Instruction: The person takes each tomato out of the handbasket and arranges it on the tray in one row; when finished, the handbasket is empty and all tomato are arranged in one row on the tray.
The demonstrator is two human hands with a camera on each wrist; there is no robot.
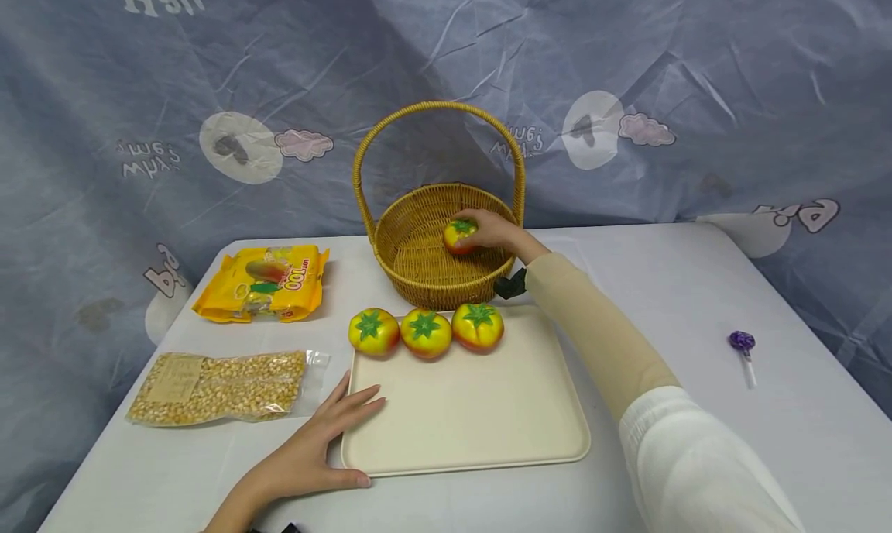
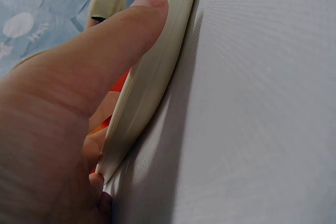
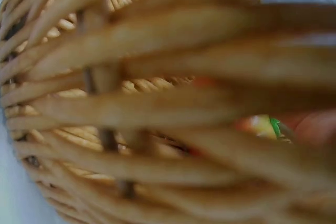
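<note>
Where the white table begins on the left, a clear bag of corn kernels lies flat, and behind it sits a yellow snack packet. Just beside the kernel bag, the person's left hand rests palm down with its fingers straight and spread, thumb along the front left corner of the cream tray; the left wrist view shows that thumb lying against the tray's rim, nothing gripped. Along the tray's far edge stand three toy tomatoes in a row, touching one another, green tops up. Directly behind them is the wicker basket, its tall handle upright. Inside it, toward the right wall, the right hand has its fingers curled over a fourth toy tomato, holding it low in the basket bowl; whether it touches the basket floor I cannot tell. The right wrist view is mostly blurred weave, with a bit of the tomato and fingers showing through. The beige sleeve crosses over the tray's right corner. Far right, well apart, a purple lollipop lies on the table.
</note>
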